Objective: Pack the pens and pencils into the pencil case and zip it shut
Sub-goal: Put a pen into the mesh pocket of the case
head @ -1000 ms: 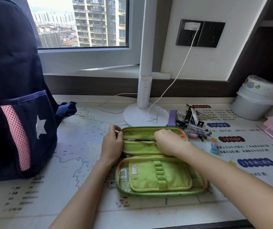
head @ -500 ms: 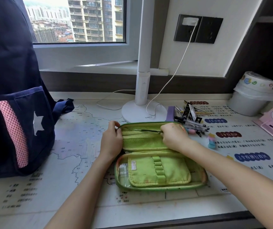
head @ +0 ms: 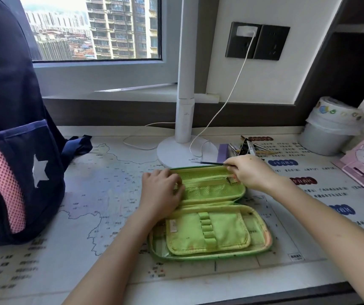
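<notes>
**One pen in hand, the case lying open**

We see the green pencil case (head: 209,216) spread open flat on the tabletop (head: 110,194), its far half towards the lamp base (head: 176,150) and its near half showing a flap with a row of elastic loops. Our left hand (head: 161,190) rests curled on the left end of the far half, pressing it down; it grips nothing that we can make out beyond the fabric edge. Our right hand (head: 249,172) is closed in a pinch on a thin dark pen (head: 211,163), held almost level just above the far rim of the case, tip pointing left.

The remaining pens and pencils (head: 249,148) lie in a loose heap beyond the right hand, beside the lamp base and a small purple block (head: 222,153).

We judge the case soft and floppy: it will slide or fold unless one hand pins it, so holding its end suits. The pens are light, stiff and smooth, and will roll; pinching them near the middle should keep them level as they go in. The zip is best taken by its pull, with the other hand holding the fabric taut.
</notes>
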A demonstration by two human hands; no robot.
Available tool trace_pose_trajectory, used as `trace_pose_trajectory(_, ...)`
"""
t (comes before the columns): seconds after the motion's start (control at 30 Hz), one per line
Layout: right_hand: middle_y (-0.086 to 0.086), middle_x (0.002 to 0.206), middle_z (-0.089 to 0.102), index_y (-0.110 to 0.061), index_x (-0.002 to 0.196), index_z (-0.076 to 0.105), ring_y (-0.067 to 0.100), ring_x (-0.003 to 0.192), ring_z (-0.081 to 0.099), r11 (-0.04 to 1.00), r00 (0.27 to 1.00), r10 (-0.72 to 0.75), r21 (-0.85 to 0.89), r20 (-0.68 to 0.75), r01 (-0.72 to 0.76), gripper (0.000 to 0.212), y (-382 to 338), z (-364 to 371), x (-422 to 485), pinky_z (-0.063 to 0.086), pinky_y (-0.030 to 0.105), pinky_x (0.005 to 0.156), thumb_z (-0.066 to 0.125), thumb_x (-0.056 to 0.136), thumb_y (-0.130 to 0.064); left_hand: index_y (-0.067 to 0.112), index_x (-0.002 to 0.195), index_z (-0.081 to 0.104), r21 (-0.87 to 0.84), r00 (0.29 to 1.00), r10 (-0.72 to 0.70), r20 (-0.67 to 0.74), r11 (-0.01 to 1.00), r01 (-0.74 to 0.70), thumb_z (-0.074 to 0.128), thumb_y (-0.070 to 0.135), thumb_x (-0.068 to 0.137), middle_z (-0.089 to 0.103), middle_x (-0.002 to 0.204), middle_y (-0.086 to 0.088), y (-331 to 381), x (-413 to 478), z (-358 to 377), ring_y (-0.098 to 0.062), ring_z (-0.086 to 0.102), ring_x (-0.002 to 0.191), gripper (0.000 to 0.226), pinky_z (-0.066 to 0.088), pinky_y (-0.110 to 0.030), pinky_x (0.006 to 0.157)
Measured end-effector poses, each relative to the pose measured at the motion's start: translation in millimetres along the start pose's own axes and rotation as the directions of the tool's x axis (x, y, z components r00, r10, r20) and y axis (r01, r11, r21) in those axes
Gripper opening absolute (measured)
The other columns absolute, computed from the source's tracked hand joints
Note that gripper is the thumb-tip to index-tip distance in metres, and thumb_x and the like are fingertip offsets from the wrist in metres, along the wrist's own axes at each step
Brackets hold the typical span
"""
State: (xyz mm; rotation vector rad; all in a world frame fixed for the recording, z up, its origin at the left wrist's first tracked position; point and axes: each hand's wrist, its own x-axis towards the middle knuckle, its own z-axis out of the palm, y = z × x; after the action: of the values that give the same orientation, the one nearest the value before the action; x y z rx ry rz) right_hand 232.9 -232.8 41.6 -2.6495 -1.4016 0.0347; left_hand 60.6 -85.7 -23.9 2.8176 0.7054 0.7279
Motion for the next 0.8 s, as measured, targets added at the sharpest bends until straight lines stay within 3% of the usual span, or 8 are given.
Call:
trace_pose_trajectory(0.1, 0.003, 0.117, 0.065, -0.029, 0.117, 0.059, 0.028, 0.105, 0.059, 0.984, 0.997, -0.071, -0.161, 0.007, 0.072, 0.032, -5, 3, 5, 0.048, 0.039, 0.083, 0.041, 0.095, -0.014, 0.025, 0.101, 0.056, 0.069, 0.996, -0.007, 0.094, 0.998, 0.001, 0.046, 0.042, 0.089, 0.059, 0.103, 0.005, 2, -1, 1, -0.020, 0.047, 0.102, 0.023, 0.024, -0.036, 0.085)
trace_pose_trajectory(0.23, 0.007, 0.115, 0.065, -0.024, 0.117, 0.058, 0.030, 0.105, 0.058, 0.934, 0.991, -0.129, -0.330, 0.046, 0.137, 0.039, -26, 5, 11, 0.042, 0.033, 0.074, 0.042, 0.087, -0.004, 0.022, 0.084, 0.058, -0.016, 0.993, 0.121, 0.009, 0.993, -0.121, 0.058, 0.023, 0.083, 0.060, 0.087, 0.004, 0, -2, -2, -0.023, 0.050, 0.089, 0.002, 0.018, -0.032, 0.073)
trace_pose_trajectory(0.33, 0.007, 0.110, 0.065, -0.021, 0.116, 0.059, 0.029, 0.105, 0.056, 0.891, 0.967, -0.247, -0.378, 0.059, 0.250, 0.036, -43, 6, 13, 0.039, 0.032, 0.072, 0.045, 0.087, -0.006, 0.021, 0.076, 0.051, -0.022, 0.977, 0.195, -0.091, 0.980, -0.198, 0.061, 0.012, 0.077, 0.058, 0.076, 0.005, -1, -5, -1, -0.022, 0.049, 0.075, 0.014, 0.020, -0.031, 0.069)
trace_pose_trajectory(0.53, -0.004, 0.112, 0.057, -0.040, 0.123, 0.054, 0.020, 0.110, 0.044, 0.962, 0.951, -0.259, -0.045, 0.170, 0.270, 0.068, -40, 10, 2, 0.042, 0.041, 0.090, 0.042, 0.075, 0.007, 0.023, 0.078, 0.044, -0.023, 0.963, 0.228, -0.143, 0.972, -0.234, 0.054, 0.009, 0.079, 0.059, 0.065, 0.009, 2, -8, -4, -0.022, 0.049, 0.067, 0.017, 0.023, -0.032, 0.070)
trace_pose_trajectory(0.63, -0.002, 0.121, 0.058, -0.032, 0.122, 0.059, 0.014, 0.112, 0.048, 0.960, 0.980, -0.177, 0.234, 0.088, 0.152, 0.070, -22, 6, -11, 0.041, 0.032, 0.096, 0.036, 0.072, 0.011, 0.023, 0.085, 0.048, -0.031, 0.965, 0.195, -0.172, 0.979, -0.204, 0.048, 0.023, 0.081, 0.061, 0.075, 0.007, 2, -7, -2, -0.022, 0.052, 0.074, 0.004, 0.021, -0.031, 0.073)
trace_pose_trajectory(0.67, 0.000, 0.121, 0.061, -0.028, 0.119, 0.062, 0.013, 0.111, 0.052, 0.934, 0.991, -0.130, 0.341, 0.035, 0.111, 0.066, -15, 4, -15, 0.044, 0.029, 0.095, 0.036, 0.074, 0.012, 0.022, 0.089, 0.051, -0.027, 0.968, 0.180, -0.173, 0.982, -0.188, 0.046, 0.029, 0.082, 0.063, 0.080, 0.006, 2, -6, -1, -0.023, 0.053, 0.078, 0.011, 0.022, -0.031, 0.075)
trace_pose_trajectory(0.73, 0.003, 0.113, 0.067, -0.019, 0.113, 0.067, 0.006, 0.096, 0.060, 0.871, 0.996, -0.022, 0.488, -0.087, 0.062, 0.051, 2, 1, -18, 0.050, 0.018, 0.082, 0.039, 0.082, 0.011, 0.021, 0.093, 0.056, -0.032, 0.968, 0.184, -0.173, 0.981, -0.193, 0.043, 0.034, 0.083, 0.065, 0.086, 0.006, 0, -5, 2, -0.022, 0.053, 0.083, 0.021, 0.025, -0.031, 0.078)
trace_pose_trajectory(0.8, 0.005, 0.098, 0.072, -0.013, 0.104, 0.071, 0.002, 0.068, 0.059, 0.863, 0.958, 0.146, 0.506, -0.245, -0.002, 0.037, 21, 1, -12, 0.045, 0.013, 0.059, 0.044, 0.086, 0.005, 0.021, 0.091, 0.060, -0.058, 0.965, 0.192, -0.175, 0.977, -0.205, 0.043, 0.033, 0.085, 0.065, 0.087, 0.007, -1, -4, 3, -0.021, 0.051, 0.084, 0.022, 0.026, -0.030, 0.078)
